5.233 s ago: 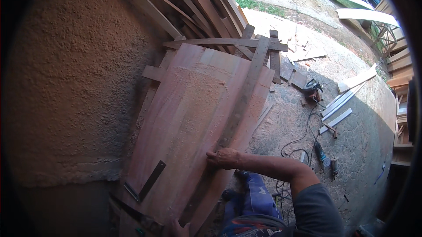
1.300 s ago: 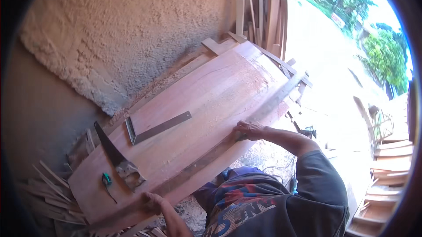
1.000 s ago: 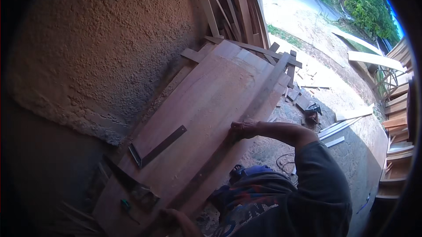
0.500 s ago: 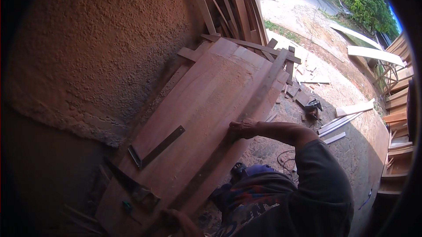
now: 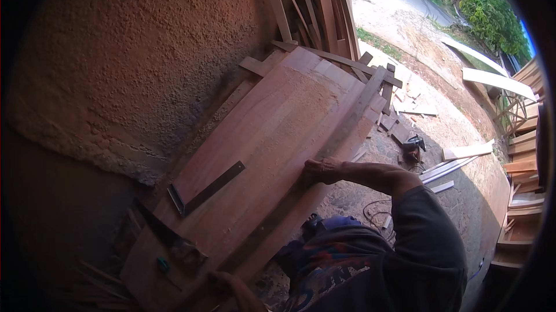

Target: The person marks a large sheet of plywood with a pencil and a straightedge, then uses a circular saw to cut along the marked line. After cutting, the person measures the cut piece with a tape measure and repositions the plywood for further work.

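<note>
A long, dark straight wooden strip [image 5: 346,129] lies lengthwise on a wide reddish wooden panel [image 5: 246,210]. My right hand [image 5: 324,171] is closed over the strip around its middle, knuckles up. Near the lower edge, in shadow, my left hand [image 5: 236,290] grips the strip's near end; its fingers are only partly visible. Left of the strip, a carpenter's square [image 5: 213,187] rests flat on the panel. A handsaw [image 5: 159,228] lies at the panel's near left, its handle toward my left hand. Beside it is a small green-handled tool [image 5: 163,264].
A rough plaster wall [image 5: 133,69] rises along the left. Tall planks [image 5: 324,8] lean beyond the panel's far end. To the right, a power tool [image 5: 413,146], pale strips [image 5: 449,166] and offcuts lie on the floor. Sawdust covers part of the panel.
The view has shifted slightly. Both hands keep their places on the strip; the strip, square and saw show no clear movement on the panel.
</note>
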`<state>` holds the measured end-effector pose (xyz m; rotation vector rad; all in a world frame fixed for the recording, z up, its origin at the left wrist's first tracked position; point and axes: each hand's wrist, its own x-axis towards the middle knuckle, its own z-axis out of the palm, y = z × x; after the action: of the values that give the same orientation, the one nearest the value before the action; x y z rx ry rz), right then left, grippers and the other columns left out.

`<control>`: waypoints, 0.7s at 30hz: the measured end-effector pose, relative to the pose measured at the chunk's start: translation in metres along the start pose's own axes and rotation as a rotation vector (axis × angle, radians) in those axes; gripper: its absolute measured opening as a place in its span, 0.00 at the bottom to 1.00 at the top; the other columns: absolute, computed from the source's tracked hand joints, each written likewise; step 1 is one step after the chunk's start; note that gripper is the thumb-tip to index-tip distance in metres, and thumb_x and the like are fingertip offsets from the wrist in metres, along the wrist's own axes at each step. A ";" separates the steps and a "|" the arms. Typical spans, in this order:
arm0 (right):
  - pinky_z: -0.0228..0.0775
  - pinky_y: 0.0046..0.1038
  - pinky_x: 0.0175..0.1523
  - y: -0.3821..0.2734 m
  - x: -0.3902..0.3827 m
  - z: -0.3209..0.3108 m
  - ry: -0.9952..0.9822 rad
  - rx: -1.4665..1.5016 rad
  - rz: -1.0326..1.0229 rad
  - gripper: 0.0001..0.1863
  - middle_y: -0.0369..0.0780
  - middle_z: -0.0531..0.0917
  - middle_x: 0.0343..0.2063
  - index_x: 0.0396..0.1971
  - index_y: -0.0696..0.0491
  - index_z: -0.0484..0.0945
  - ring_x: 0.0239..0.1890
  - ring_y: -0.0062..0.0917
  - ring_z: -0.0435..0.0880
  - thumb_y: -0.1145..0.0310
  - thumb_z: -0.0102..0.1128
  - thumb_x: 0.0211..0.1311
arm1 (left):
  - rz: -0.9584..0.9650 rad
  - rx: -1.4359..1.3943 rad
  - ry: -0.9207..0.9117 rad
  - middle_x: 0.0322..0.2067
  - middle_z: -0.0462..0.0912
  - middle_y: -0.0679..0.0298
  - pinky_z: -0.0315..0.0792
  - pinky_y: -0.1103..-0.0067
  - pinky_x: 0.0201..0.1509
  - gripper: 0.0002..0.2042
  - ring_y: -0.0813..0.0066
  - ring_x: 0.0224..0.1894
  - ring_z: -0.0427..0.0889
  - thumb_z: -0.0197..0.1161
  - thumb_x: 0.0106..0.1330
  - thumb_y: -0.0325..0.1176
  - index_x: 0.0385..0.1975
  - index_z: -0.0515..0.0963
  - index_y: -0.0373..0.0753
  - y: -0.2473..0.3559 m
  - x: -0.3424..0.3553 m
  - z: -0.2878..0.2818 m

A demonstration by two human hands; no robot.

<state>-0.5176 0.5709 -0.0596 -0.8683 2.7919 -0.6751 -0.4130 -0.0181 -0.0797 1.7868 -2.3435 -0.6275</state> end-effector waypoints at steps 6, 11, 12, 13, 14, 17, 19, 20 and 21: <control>0.79 0.44 0.46 -0.002 -0.001 0.000 -0.023 0.037 0.017 0.24 0.41 0.73 0.56 0.57 0.37 0.74 0.55 0.43 0.76 0.55 0.63 0.60 | -0.010 0.015 0.004 0.75 0.50 0.59 0.50 0.38 0.67 0.48 0.52 0.74 0.53 0.51 0.61 0.72 0.75 0.52 0.47 0.000 -0.001 -0.002; 0.78 0.44 0.46 -0.002 -0.002 0.001 -0.034 0.057 0.026 0.25 0.40 0.73 0.57 0.59 0.37 0.73 0.59 0.43 0.72 0.55 0.63 0.60 | -0.021 0.022 -0.001 0.75 0.50 0.58 0.51 0.37 0.67 0.48 0.51 0.74 0.53 0.50 0.61 0.72 0.75 0.52 0.46 0.000 -0.002 -0.002; 0.78 0.44 0.46 -0.001 -0.001 0.001 -0.036 0.065 0.028 0.26 0.40 0.73 0.57 0.59 0.37 0.73 0.59 0.43 0.71 0.55 0.63 0.60 | -0.020 0.022 0.000 0.75 0.50 0.58 0.51 0.37 0.67 0.48 0.51 0.74 0.53 0.50 0.61 0.72 0.75 0.52 0.46 0.000 -0.001 -0.002; 0.78 0.44 0.46 -0.001 -0.002 0.001 -0.039 0.068 0.030 0.26 0.40 0.73 0.57 0.59 0.37 0.73 0.60 0.43 0.71 0.55 0.63 0.60 | -0.022 0.025 -0.002 0.75 0.50 0.57 0.51 0.37 0.66 0.48 0.51 0.74 0.53 0.50 0.61 0.72 0.75 0.52 0.46 -0.001 -0.001 -0.002; 0.78 0.44 0.46 0.000 -0.001 0.001 -0.040 0.069 0.031 0.26 0.40 0.72 0.57 0.59 0.36 0.73 0.60 0.43 0.70 0.55 0.63 0.60 | -0.020 0.027 -0.002 0.75 0.50 0.57 0.51 0.37 0.66 0.48 0.51 0.74 0.53 0.50 0.61 0.73 0.75 0.52 0.46 -0.001 -0.001 -0.002; 0.78 0.45 0.46 0.002 -0.001 0.002 -0.045 0.080 0.035 0.27 0.40 0.72 0.58 0.60 0.36 0.73 0.62 0.43 0.68 0.54 0.63 0.60 | -0.021 0.026 -0.003 0.75 0.50 0.56 0.51 0.36 0.66 0.48 0.50 0.74 0.53 0.50 0.61 0.73 0.75 0.52 0.46 -0.003 0.001 -0.004; 0.78 0.45 0.46 0.003 -0.002 0.003 -0.050 0.091 0.036 0.27 0.40 0.72 0.58 0.61 0.36 0.72 0.64 0.43 0.66 0.54 0.63 0.60 | -0.023 0.025 -0.007 0.75 0.50 0.56 0.51 0.36 0.66 0.48 0.50 0.74 0.53 0.50 0.61 0.73 0.75 0.52 0.45 -0.005 0.001 -0.006; 0.78 0.45 0.46 0.004 -0.002 0.003 -0.054 0.094 0.038 0.27 0.40 0.72 0.59 0.61 0.36 0.72 0.64 0.42 0.66 0.54 0.63 0.60 | -0.019 0.027 -0.008 0.75 0.50 0.56 0.51 0.36 0.66 0.48 0.50 0.75 0.53 0.50 0.61 0.73 0.75 0.52 0.45 -0.007 0.001 -0.007; 0.78 0.45 0.46 0.005 -0.002 0.003 -0.056 0.098 0.035 0.28 0.40 0.72 0.59 0.61 0.36 0.72 0.65 0.42 0.65 0.54 0.63 0.60 | -0.020 0.024 -0.009 0.75 0.50 0.55 0.51 0.36 0.66 0.48 0.50 0.75 0.53 0.50 0.61 0.73 0.75 0.52 0.45 -0.008 0.002 -0.007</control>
<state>-0.5178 0.5742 -0.0646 -0.8051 2.6933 -0.7629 -0.4039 -0.0231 -0.0768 1.8234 -2.3515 -0.6143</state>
